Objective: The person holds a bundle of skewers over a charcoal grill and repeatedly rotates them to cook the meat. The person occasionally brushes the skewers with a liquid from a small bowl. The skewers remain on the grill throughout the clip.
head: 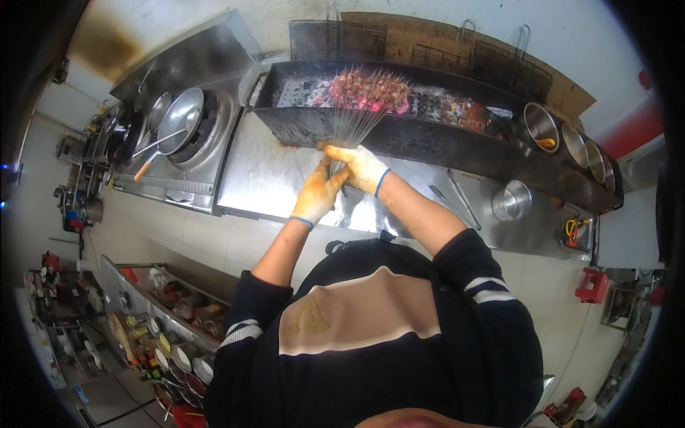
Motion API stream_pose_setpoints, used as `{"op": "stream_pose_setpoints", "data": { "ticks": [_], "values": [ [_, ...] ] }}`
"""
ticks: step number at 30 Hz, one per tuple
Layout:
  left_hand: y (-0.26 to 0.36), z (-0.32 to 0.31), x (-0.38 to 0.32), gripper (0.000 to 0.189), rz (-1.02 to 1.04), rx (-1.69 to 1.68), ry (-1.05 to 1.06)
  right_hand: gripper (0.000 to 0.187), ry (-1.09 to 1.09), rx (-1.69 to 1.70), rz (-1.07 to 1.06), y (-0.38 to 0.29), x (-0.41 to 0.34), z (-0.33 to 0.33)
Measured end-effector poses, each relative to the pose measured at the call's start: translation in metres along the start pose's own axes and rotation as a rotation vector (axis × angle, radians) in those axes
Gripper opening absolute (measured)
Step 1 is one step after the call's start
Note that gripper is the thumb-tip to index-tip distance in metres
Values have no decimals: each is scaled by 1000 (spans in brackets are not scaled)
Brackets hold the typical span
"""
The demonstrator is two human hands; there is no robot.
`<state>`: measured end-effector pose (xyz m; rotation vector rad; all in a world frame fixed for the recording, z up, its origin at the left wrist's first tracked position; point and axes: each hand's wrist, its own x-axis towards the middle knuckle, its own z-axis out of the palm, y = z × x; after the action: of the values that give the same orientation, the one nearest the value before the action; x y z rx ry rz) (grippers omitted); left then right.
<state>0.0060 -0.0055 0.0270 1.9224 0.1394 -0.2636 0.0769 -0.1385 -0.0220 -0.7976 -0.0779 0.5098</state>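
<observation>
My left hand point(317, 193) and my right hand point(359, 167), both in stained white work gloves with blue cuffs, close together around the handle ends of a fanned bundle of metal skewers point(353, 124). The skewers reach away from me across the front wall of a long black charcoal grill point(455, 142). Chunks of meat point(372, 88) crowd their far ends, browned and packed close, above glowing charcoal point(369, 104). My fingers hide the ends of the skewers.
Metal tongs point(463, 198) and a steel pot point(512, 200) rest on the steel counter point(257, 176). Several metal containers point(540, 127) line the grill's right end. At left, a wok point(182, 120) sits by a burner. Wire grill baskets point(337, 40) lean behind the grill.
</observation>
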Motion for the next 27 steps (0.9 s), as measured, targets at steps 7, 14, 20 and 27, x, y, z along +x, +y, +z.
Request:
{"op": "stream_pose_setpoints", "data": {
  "ticks": [7,14,20,27],
  "values": [
    [-34,15,10,56,305,817,327,34,335,-461,50,5,6,25],
    [-45,18,13,26,100,-389,-41,76,300,-1227,-49,-24,-23,21],
    [-11,12,-12,25,-390,-1275,-356,50,230,-203,60,-23,-41,7],
    [13,-3,33,30,-487,-1512,-529,29,344,-172,-56,-36,2,6]
  ]
}}
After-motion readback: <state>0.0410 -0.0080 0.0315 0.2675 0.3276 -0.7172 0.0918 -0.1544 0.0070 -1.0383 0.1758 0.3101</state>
